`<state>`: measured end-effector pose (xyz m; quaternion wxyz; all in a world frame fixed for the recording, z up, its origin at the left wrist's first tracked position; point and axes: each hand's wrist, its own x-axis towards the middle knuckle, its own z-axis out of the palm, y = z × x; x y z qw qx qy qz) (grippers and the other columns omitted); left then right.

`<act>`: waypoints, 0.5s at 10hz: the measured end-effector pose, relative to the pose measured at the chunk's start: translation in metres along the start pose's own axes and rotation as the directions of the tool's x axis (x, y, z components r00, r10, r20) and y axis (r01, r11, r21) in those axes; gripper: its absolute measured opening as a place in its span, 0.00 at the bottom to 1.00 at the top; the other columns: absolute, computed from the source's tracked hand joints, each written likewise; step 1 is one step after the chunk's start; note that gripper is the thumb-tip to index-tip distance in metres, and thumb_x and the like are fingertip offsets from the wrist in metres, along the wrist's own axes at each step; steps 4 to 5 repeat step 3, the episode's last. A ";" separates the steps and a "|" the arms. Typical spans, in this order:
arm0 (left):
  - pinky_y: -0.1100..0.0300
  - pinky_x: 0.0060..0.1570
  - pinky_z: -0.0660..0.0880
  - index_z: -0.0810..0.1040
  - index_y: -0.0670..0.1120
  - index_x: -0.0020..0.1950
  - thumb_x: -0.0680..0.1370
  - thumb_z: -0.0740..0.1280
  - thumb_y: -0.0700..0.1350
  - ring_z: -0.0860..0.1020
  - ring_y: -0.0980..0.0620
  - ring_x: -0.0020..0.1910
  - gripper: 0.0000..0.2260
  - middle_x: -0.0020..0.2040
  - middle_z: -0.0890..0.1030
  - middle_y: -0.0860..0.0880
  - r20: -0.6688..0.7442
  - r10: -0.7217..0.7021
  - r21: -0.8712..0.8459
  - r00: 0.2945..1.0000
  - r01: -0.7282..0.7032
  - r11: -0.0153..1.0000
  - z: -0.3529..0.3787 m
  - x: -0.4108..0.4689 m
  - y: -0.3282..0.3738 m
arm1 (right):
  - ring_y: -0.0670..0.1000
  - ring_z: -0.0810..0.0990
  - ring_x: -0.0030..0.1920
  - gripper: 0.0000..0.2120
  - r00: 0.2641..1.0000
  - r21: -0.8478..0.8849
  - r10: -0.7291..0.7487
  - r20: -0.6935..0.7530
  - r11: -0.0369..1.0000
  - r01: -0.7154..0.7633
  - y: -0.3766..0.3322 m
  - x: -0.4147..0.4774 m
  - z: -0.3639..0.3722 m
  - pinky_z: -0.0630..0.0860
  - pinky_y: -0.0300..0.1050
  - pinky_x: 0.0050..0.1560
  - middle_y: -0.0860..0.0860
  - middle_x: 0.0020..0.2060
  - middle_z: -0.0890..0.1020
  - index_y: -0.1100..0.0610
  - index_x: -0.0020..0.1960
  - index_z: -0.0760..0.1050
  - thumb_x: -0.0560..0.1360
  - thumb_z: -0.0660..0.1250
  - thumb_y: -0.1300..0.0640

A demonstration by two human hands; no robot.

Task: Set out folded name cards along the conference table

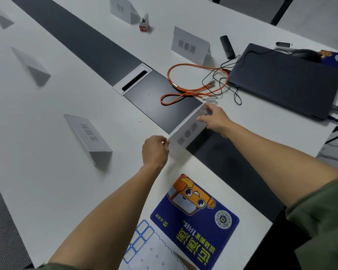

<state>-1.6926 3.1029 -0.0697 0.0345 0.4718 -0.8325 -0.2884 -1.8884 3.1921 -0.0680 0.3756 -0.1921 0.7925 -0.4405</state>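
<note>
White table (pixel 47 182) with a dark strip (pixel 86 41) down its middle fills the view, and folded cards already stand on both sides of it: one near the left edge (pixel 88 137), two farther up that side, one with printed characters (pixel 190 45) across the strip, another beyond it. Next in size come a closed laptop (pixel 285 80) at the right, a blue mat (pixel 195 221) near the person, and an orange cable (pixel 193 84) looped over the strip. A cable box (pixel 133 79) set into the strip stands open; what is inside cannot be told. The card in hand (pixel 187 129) straddles the strip's near end, the left hand (pixel 154 151) pinching its near corner and the right hand (pixel 215 117) gripping its far end. It looks like thin, light paper, stiff only along the fold, so it would crease or slide easily; holding both ends near the ridge seems the safest hold.
</note>
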 end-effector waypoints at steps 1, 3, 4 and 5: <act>0.55 0.58 0.75 0.79 0.42 0.64 0.80 0.65 0.49 0.81 0.46 0.55 0.16 0.59 0.82 0.44 0.031 -0.035 -0.002 0.999 0.035 0.999 0.002 -0.001 -0.003 | 0.52 0.74 0.56 0.26 1.000 0.008 0.003 0.021 1.000 -0.004 0.000 -0.001 -0.001 0.77 0.48 0.51 0.49 0.56 0.73 0.54 0.73 0.64 0.77 0.67 0.60; 0.53 0.55 0.74 0.74 0.45 0.68 0.81 0.62 0.50 0.78 0.45 0.58 0.17 0.61 0.79 0.45 0.045 -0.065 0.075 0.997 0.062 0.995 -0.005 -0.023 -0.018 | 0.56 0.75 0.61 0.27 0.997 -0.059 0.057 -0.052 0.996 -0.060 0.010 -0.013 0.003 0.78 0.55 0.60 0.54 0.63 0.75 0.55 0.73 0.65 0.77 0.68 0.55; 0.53 0.55 0.74 0.74 0.45 0.68 0.81 0.62 0.50 0.78 0.45 0.58 0.17 0.61 0.79 0.45 0.045 -0.065 0.075 0.997 0.062 0.995 -0.005 -0.023 -0.018 | 0.56 0.75 0.61 0.27 0.997 -0.059 0.057 -0.052 0.996 -0.060 0.010 -0.013 0.003 0.78 0.55 0.60 0.54 0.63 0.75 0.55 0.73 0.65 0.77 0.68 0.55; 0.53 0.55 0.74 0.74 0.45 0.68 0.81 0.62 0.50 0.78 0.45 0.58 0.17 0.61 0.79 0.45 0.045 -0.065 0.075 0.997 0.062 0.995 -0.005 -0.023 -0.018 | 0.56 0.75 0.61 0.27 0.997 -0.059 0.057 -0.052 0.996 -0.060 0.010 -0.013 0.003 0.78 0.55 0.60 0.54 0.63 0.75 0.55 0.73 0.65 0.77 0.68 0.55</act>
